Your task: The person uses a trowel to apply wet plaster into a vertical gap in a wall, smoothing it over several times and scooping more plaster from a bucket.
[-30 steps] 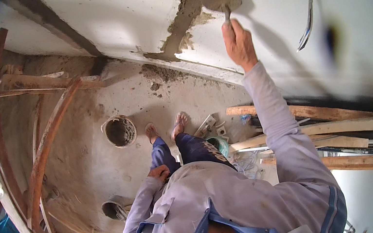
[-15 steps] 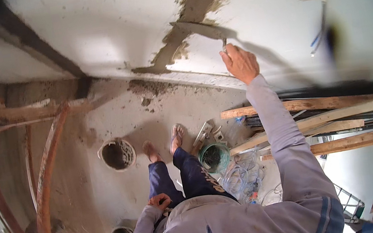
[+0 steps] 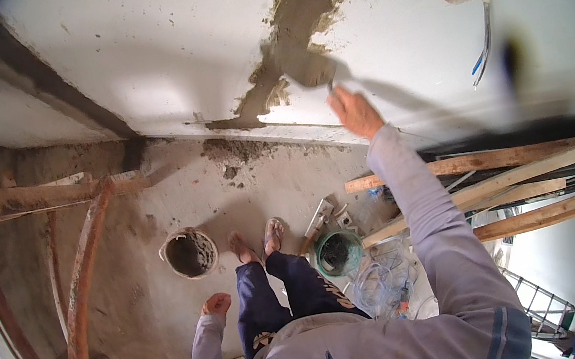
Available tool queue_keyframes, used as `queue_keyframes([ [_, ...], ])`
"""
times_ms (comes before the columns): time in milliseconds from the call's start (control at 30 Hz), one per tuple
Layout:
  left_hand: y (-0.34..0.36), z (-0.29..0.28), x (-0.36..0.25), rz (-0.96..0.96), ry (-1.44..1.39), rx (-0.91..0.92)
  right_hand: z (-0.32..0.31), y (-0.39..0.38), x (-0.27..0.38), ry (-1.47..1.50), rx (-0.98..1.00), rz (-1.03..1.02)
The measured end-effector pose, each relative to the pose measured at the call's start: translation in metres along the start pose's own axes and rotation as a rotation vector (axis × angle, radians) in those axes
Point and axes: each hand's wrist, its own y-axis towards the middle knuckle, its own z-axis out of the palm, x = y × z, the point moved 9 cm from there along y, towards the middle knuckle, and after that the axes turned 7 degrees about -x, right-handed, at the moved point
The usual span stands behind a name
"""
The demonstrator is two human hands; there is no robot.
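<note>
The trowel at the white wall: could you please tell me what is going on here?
The person's right hand grips a trowel, its blade at the grey strip on the white wall. The left hand, loosely curled, is beside the legs with nothing visible in it. A bucket with some grey material inside stands on the floor, left of the feet.

A stained grey-brown floor point(image 3: 131, 289) meets a white wall point(image 3: 409, 45).

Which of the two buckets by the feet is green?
The right bucket, beside the timber; the left bucket, on the other side of the feet, is pale beige.
</note>
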Motion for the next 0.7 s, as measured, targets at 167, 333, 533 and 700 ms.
queue_keyframes([
  [167, -0.026, 0.012, 0.006, -0.120, 0.018, 0.108, -0.003, -0.028, 0.000, -0.196, -0.114, -0.162],
  [333, -0.056, 0.079, -0.111, 0.299, 0.183, 0.364, -0.130, -0.013, 0.080, -0.311, -0.506, -0.347],
  [533, -0.079, 0.152, -0.107, 0.213, 0.211, 0.575, -0.144, -0.005, 0.095, 0.111, -0.472, -0.336],
  [700, -0.074, 0.119, -0.115, 0.071, -0.119, 0.324, -0.052, 0.009, 0.030, 0.201, -0.342, -0.208],
])
